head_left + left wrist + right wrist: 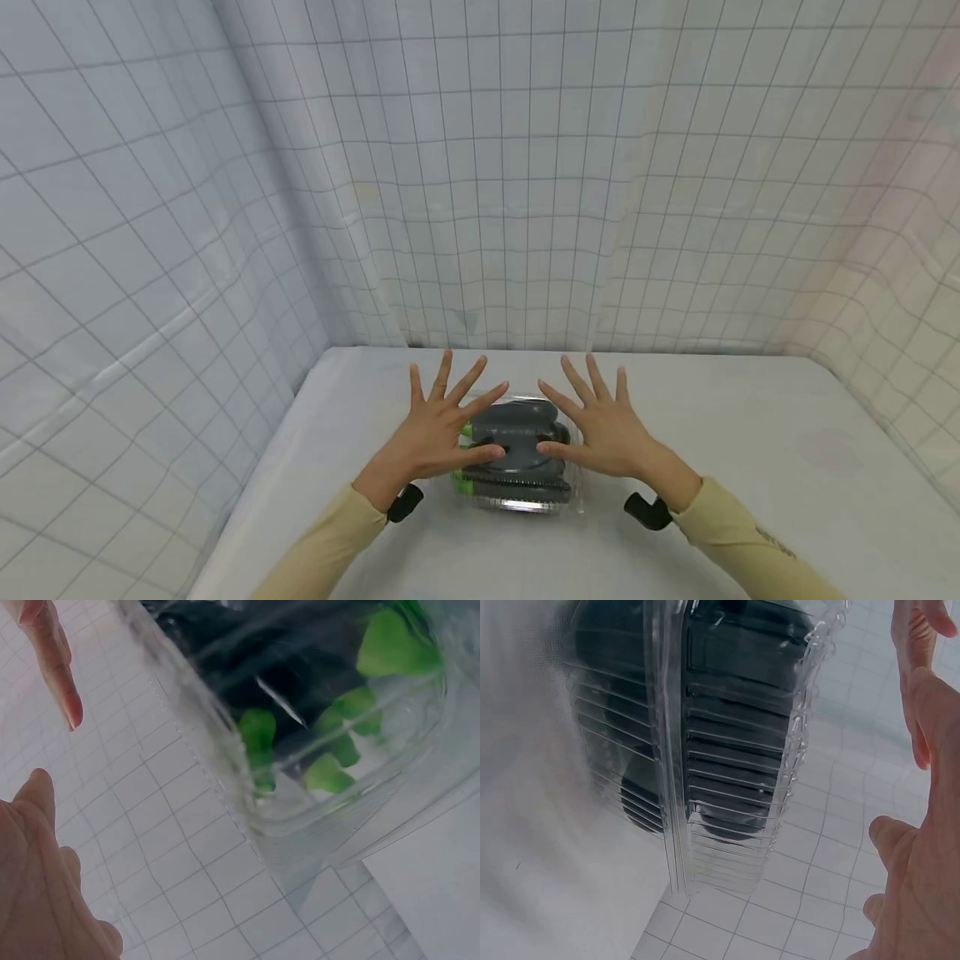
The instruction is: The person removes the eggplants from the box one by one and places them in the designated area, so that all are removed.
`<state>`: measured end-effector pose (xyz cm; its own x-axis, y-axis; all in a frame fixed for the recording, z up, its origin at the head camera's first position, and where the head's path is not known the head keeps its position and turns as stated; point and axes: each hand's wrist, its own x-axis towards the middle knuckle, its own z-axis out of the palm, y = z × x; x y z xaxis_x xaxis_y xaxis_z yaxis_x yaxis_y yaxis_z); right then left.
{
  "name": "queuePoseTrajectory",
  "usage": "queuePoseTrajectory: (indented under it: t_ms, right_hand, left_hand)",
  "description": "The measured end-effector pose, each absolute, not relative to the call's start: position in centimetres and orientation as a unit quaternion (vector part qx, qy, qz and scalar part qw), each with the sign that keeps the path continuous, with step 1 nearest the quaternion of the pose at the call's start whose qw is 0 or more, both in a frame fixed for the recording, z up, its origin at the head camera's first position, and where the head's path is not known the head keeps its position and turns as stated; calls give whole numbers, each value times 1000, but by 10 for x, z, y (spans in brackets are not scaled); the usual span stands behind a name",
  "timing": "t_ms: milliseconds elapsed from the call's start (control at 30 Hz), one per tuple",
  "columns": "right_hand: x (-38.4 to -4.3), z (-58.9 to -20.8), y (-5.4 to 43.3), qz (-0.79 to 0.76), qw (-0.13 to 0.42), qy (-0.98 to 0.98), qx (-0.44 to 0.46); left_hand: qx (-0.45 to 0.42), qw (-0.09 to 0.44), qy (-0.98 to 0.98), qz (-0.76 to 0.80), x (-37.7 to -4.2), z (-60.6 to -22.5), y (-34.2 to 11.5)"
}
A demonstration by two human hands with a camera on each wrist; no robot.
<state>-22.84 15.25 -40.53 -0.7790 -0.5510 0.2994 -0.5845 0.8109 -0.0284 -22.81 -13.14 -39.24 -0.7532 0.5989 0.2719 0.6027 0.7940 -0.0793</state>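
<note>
A white table [750, 450]; at its middle, a clear box [517, 505] of dark items [521, 427], probably light, slick and thin-walled, liable to dent if squeezed; best held gently by opposite side walls; left hand [435, 432] and right hand [609, 432] spread wide, holding nothing; smallest, green ends [463, 483] toward the left hand.

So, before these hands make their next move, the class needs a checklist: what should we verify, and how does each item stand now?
1. Left hand free: ok, fingers spread, holding nothing.
2. Right hand free: ok, fingers also spread, holding nothing.
3. Clear plastic container on the table: ok.
4. Dark grey contents inside it: ok, visible through the plastic.
5. Container gripped: not ok, neither hand holds it.
6. Container securely fastened: cannot tell.
</note>
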Motion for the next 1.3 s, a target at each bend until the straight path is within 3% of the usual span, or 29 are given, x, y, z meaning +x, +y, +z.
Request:
queuePoseTrajectory:
  t_ms: [300,833,1067,1300]
  right_hand:
    - [-229,-407,152,60,144,-941,300]
    - [-227,-409,150,61,164,-932,318]
    - [-227,-413,146,79,170,-928,323]
    - [-226,-417,142,131,201,-909,342]
  left_hand:
    - [-331,140,-933,-23,-231,-393,-131]
    - [-347,197,-917,-2,-230,-396,-134]
    - [-318,203,-921,-93,-221,-404,-141]
    - [-298,265,-896,-194,-213,-421,-154]
